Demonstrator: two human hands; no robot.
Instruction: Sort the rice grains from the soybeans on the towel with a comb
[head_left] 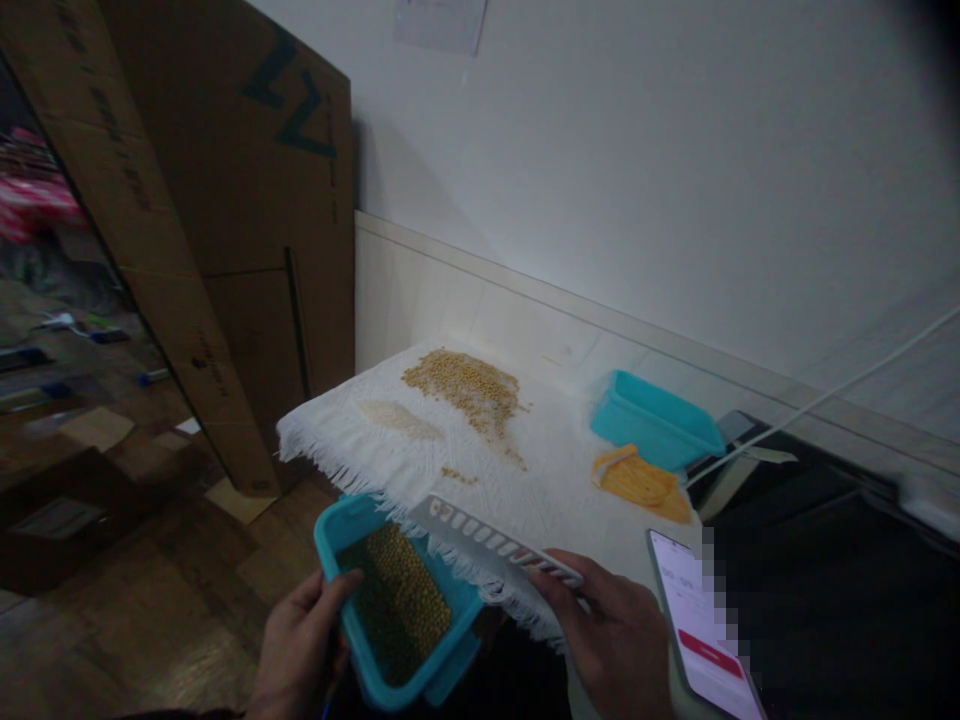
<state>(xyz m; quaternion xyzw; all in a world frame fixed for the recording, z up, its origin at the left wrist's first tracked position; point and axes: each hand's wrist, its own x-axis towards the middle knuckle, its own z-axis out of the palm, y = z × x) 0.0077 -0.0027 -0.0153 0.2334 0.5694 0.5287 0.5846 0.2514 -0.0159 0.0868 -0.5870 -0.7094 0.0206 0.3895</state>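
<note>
At the lower left of the frame, the left hand (300, 635) grips a blue plastic basin (461, 590) by its rim — thumb inside, presumably to stop it tipping with soybeans (411, 580) and dark green beans (367, 590) in it. Lower right of centre, the right hand (615, 630) has its fingers closed on a slotted plastic strip (495, 560); held by one end, its length seems left free by the fringed white cloth (555, 450).
</note>
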